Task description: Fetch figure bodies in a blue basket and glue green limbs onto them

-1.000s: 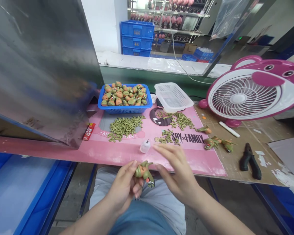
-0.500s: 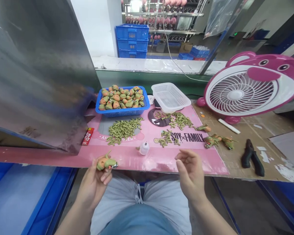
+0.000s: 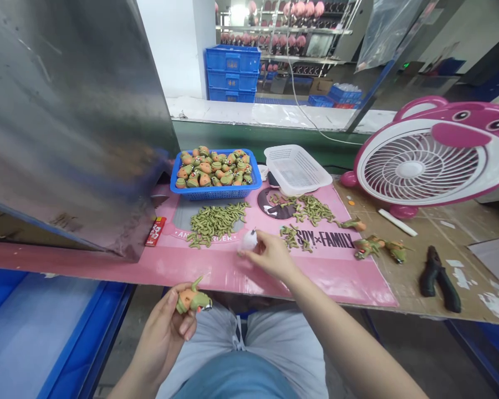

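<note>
pink bear fan (image 3: 424,166), black pliers (image 3: 439,271), empty white basket (image 3: 297,168)

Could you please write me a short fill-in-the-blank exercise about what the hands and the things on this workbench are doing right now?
1. The left hand holds a small toy figure below the edge of the ____ mat.
2. The right hand grips the small white ____ on the mat.
3. The blue basket is full of figure bodies, while the white basket beside it looks ____.
4. The black pliers lie in front of the pink ____.

Missing words: pink; bottle; empty; fan
</note>
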Motion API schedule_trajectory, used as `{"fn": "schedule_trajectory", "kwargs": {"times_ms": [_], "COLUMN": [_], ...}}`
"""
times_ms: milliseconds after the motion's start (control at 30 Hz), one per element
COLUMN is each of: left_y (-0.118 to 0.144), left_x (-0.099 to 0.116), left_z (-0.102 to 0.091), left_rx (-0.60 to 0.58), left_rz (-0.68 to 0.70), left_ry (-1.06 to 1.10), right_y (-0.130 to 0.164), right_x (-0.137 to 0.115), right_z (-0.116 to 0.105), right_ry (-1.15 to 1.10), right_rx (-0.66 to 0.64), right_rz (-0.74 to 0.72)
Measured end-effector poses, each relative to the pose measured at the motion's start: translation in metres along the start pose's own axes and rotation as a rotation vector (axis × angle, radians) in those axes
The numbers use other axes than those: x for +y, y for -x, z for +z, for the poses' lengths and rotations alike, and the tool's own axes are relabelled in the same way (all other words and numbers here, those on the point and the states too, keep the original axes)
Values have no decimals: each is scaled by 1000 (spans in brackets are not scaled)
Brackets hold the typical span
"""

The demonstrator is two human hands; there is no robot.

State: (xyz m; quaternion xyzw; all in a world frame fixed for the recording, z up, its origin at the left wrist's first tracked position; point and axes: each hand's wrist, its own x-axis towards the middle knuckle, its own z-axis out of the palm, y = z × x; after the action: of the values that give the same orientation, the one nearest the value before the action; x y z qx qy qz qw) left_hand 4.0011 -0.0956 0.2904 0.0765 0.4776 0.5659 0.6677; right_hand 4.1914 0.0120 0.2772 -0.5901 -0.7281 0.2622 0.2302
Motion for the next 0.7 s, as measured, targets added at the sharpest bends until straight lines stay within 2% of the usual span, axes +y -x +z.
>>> {"fn": "schedule_trajectory", "kwargs": {"times_ms": [133,233,300,400,533,700], "left_y": [1,2,3,5,6,7], "left_x": [2,2,3,3,2,-1], "left_z": [1,1,-1,-5,-5,4], "left_rx": [7,17,28,49,31,-28], "left_rz": [2,-1,-1,-5,-27,-33], "left_ry": [8,13,6,-14,-29,-18], "right_y": [-31,-43,-37,-14,11,5], "right_x": [9,18,21,20,13,13], "right_z": [-1,-3,-6,-6,5,18], "right_ry": [85,133,166,246,324,337], "right_rx": [43,44,46,59,-26,-123], "right_rz": [52,66,69,58,-94,-249]}}
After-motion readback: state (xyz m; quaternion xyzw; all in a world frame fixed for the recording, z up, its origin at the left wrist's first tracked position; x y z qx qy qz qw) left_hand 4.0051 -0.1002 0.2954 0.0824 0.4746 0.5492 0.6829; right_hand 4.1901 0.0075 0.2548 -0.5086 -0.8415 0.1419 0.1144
